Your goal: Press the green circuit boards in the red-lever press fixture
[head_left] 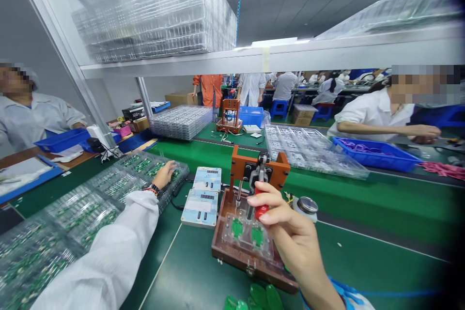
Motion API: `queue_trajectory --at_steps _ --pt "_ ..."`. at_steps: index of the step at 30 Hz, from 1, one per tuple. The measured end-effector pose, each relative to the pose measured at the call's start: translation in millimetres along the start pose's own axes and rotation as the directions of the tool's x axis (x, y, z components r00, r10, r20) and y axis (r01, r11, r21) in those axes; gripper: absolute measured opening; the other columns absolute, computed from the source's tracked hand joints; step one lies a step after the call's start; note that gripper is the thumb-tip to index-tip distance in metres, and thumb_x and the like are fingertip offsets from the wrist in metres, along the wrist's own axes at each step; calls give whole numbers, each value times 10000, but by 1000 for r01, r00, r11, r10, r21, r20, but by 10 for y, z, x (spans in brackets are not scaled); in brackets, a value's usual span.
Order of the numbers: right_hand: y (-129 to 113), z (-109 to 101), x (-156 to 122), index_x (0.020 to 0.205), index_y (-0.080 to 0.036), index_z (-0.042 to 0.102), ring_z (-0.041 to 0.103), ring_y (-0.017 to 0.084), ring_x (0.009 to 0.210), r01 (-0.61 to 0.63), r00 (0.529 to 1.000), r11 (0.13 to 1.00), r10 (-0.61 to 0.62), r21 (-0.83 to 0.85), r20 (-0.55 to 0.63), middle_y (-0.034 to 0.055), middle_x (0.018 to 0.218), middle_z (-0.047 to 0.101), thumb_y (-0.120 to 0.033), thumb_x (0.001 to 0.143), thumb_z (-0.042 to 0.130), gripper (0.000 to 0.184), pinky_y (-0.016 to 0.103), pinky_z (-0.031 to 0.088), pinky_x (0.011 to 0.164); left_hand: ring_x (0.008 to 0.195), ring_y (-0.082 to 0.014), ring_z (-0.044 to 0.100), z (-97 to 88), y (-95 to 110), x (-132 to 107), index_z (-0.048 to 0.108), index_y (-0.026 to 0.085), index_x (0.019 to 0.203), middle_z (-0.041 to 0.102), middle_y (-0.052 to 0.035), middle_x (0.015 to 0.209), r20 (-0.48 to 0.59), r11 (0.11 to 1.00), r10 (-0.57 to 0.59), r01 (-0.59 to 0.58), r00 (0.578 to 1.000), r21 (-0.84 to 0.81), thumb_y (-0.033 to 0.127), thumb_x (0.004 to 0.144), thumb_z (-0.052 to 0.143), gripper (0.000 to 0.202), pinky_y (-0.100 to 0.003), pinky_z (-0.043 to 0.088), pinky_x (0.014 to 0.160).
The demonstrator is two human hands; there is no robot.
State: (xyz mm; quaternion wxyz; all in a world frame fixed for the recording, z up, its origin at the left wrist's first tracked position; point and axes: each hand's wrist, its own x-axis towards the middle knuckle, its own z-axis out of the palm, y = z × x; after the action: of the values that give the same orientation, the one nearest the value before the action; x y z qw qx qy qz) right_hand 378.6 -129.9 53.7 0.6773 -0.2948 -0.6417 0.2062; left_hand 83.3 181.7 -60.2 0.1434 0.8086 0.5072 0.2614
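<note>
My right hand [290,225] is closed around the red handle [260,206] of a toggle clamp. The clamp is mounted on an orange-framed test fixture [238,164] with a brown wooden base. Under it, a clear plate [249,235] lies above two green circuit boards [257,236]. My left hand [164,175] reaches to the far end of a clear plastic tray [109,189] filled with small green boards. Its fingers are apart and touch or hover just over the boards; the fingertips are partly hidden. Two light-blue meters [200,207] with digital displays sit between my hands.
Green pieces [259,298] lie at the near edge. A metal-capped bottle [307,206] stands behind my right hand. Past the green belt [348,203] are more trays [301,147] and a blue bin [376,155]. Stacked trays [156,14] fill the overhead shelf. Co-workers sit on both sides.
</note>
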Motion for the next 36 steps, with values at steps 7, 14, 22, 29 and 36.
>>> queue_trajectory --at_steps 7,14,22,29,36 --pt "-5 3 -1 929 -336 673 485 191 1249 17 1000 1000 -17 -3 26 -28 1088 680 -183 951 523 216 409 432 1031 1170 -282 591 76 -111 78 207 139 1471 639 -157 1239 131 999 20 -16 991 -32 257 813 588 769 -415 431 1001" --pt "-6 2 6 940 -330 670 500 183 1228 30 999 1000 -30 -1 21 -27 1085 678 -177 956 518 216 393 422 1035 1012 -232 650 46 -235 67 118 93 1499 691 -94 1050 126 999 35 -30 991 -38 186 728 631 931 -362 471 938" --pt "2 -1 -12 921 -322 678 485 217 1252 15 1000 1000 -15 10 11 -5 1072 686 -183 945 531 204 442 428 1024 873 -192 637 5 -246 195 454 160 1329 630 -55 1021 212 995 95 -97 973 -2 247 869 635 502 -410 512 843" --pt "-6 11 -1 956 -327 655 465 159 1259 40 998 999 -40 10 39 -34 1103 670 -168 962 504 219 363 403 1050 885 -188 639 -62 -241 110 553 142 1194 630 -66 1051 255 994 97 -108 962 26 305 929 583 313 -399 530 817" --pt "-17 18 15 973 -324 637 438 119 1274 48 997 999 -49 21 57 -64 1129 652 -161 975 481 226 297 370 1072 884 -186 638 -53 -203 75 552 143 1197 627 -67 1060 248 994 80 -96 966 53 301 929 582 312 -394 534 809"
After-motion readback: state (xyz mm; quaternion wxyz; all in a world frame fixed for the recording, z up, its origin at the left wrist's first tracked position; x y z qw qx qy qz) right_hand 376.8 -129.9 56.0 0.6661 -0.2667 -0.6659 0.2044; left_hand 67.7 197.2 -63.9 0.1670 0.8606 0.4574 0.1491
